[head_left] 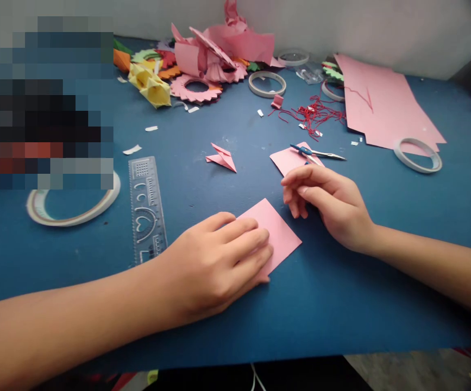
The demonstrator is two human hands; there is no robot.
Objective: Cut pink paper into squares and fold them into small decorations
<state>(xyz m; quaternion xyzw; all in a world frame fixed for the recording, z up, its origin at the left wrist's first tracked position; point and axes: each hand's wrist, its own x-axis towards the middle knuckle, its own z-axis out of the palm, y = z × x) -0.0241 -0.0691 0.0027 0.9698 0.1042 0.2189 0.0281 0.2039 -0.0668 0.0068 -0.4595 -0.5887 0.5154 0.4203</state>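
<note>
My left hand (219, 260) lies flat on a small pink paper square (278, 231) on the blue table (341, 304), fingers stretched out and pressing its left half. My right hand (327, 203) rests just right of the paper's top corner, fingers loosely curled and pointing left, with nothing visible in them. Behind my right hand lies another pink paper piece (290, 159) with a blue-handled compass (314, 153) across it. A small folded pink paper shape (222, 157) sits further left.
A clear stencil ruler (146, 209) and a large tape ring (72, 209) lie at the left. Tape rolls (418, 155) (267, 83), a big pink sheet (382, 103), red thread (314, 114) and a heap of paper flowers (202, 65) fill the back. The table edge runs close in front.
</note>
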